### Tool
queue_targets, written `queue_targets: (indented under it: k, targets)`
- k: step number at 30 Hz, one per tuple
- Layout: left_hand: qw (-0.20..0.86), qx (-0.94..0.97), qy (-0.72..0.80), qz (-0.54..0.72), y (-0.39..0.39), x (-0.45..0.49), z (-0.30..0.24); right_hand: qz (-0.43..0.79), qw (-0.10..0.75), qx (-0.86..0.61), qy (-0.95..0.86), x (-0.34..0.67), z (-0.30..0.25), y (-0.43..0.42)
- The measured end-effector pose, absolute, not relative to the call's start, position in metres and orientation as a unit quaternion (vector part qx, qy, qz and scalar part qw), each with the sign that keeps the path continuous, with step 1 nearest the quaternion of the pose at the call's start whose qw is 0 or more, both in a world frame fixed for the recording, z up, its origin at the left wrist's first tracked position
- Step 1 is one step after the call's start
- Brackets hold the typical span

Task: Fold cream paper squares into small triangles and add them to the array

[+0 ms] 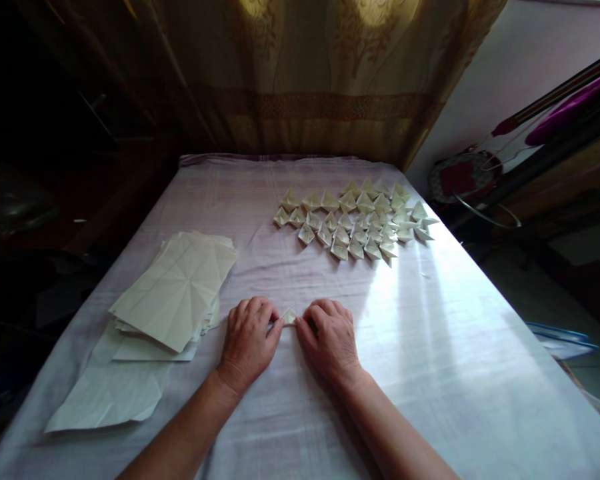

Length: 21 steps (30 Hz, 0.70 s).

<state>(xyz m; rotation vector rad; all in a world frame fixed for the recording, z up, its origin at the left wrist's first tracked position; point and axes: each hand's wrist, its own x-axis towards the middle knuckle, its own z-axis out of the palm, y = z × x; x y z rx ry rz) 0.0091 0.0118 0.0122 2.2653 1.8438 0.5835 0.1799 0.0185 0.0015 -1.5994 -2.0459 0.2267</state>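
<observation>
Both of my hands rest on the table's white cloth [430, 347] near the front middle. My left hand [247, 340] and my right hand [327, 337] have their fingers curled and pinch a small folded piece of cream paper [289, 316] between them. The piece is a little triangle, pressed against the cloth. To the left of my left hand lies a stack of creased paper sheets [175, 290].
Several finished folded paper triangles [357, 223] lie in rows at the far right of the table. A larger loose sheet [107, 393] lies at the front left. A patterned curtain [305, 80] hangs behind the table. Dark furniture stands left, clutter right.
</observation>
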Motion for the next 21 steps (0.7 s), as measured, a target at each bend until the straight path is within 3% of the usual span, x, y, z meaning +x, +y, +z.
queue_targets:
  k: [21]
  targets:
    - [0.109, 0.762, 0.615, 0.170, 0.013, 0.009, 0.015, 0.138, 0.284, -0.594, -0.739, 0.169, 0.006, 0.015]
